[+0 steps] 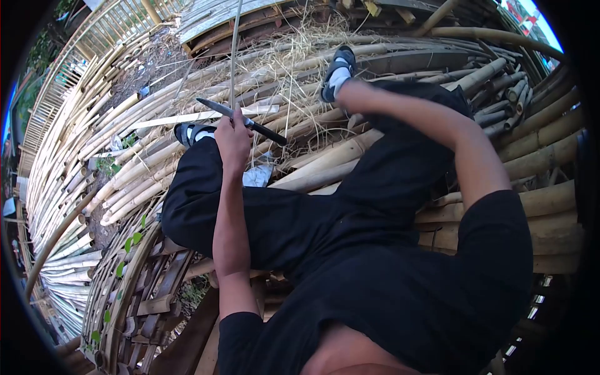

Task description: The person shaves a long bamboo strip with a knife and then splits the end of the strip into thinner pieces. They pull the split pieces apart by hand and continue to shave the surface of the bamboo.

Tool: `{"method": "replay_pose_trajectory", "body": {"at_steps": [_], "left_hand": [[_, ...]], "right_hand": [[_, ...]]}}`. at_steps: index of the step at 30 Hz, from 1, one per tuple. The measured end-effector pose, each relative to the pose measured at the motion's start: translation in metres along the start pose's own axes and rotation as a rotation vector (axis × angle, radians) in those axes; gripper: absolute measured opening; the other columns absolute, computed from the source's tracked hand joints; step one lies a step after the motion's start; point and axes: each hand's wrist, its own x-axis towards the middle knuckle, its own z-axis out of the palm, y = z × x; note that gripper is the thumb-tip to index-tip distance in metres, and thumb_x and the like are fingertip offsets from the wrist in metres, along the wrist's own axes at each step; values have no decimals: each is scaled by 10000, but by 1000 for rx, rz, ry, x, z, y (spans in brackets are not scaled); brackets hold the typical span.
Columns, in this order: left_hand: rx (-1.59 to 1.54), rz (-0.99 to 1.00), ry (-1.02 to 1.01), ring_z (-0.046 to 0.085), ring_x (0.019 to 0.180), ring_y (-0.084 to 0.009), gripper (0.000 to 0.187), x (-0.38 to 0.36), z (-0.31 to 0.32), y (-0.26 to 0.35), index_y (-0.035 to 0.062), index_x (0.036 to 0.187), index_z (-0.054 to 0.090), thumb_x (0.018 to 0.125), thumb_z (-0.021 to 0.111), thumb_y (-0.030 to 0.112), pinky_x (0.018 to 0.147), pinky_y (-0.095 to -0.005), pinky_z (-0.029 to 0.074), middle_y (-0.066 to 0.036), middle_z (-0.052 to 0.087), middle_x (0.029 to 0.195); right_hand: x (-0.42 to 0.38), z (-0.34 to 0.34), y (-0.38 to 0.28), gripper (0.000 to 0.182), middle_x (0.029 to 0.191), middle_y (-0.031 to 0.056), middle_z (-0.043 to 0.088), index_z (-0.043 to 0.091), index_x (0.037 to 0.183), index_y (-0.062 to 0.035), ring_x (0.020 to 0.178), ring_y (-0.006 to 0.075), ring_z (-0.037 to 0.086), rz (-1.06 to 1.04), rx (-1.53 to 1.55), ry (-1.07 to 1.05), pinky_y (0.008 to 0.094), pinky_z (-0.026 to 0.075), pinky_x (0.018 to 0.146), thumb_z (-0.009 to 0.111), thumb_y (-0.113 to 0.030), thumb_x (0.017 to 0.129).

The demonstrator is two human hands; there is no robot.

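My left hand (234, 142) is closed around a knife (270, 132), held above my left foot. Its dark handle points to the lower right and its blade to the upper left. A long thin bamboo strip (235, 59) runs upward from the fingers of this hand; whether it is gripped with the knife or passes behind is hard to see. My right hand (354, 95) is low beside my right sandal (338, 70), smeared by motion, so its fingers and anything in them cannot be made out.
Bamboo poles (300, 181) lie under and around my legs. Pale shavings (297, 81) are scattered ahead of me. A slatted wooden platform (215, 25) stands at the top, and a bamboo fence (84, 50) at the upper left. A crumpled white wrapper (257, 176) lies by my left leg.
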Motion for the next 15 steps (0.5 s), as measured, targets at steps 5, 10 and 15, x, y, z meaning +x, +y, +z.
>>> {"method": "replay_pose_trajectory", "body": {"at_steps": [5,10,15], "left_hand": [[36,11,13,537,472,-122,397,4,-2,-8,-31,747,532,943,469,309,456,-285,406,-75,544,543],[68,31,28,546,473,-148,397,2,-1,-7,-35,751,537,942,469,307,473,-304,411,-89,545,533],[16,6,3,532,472,-135,391,3,3,-13,-32,756,536,944,467,305,472,-297,407,-83,536,539]], "right_hand": [[20,0,97,193,788,144,642,645,809,-51,707,351,630,154,-5,359,463,498,642,497,-176,809],[44,-47,96,319,840,186,645,605,886,-78,859,362,624,744,419,738,476,480,748,460,-362,886],[90,19,28,455,1119,186,559,528,1034,1,1070,343,501,644,187,424,490,378,913,526,-407,830]]}}
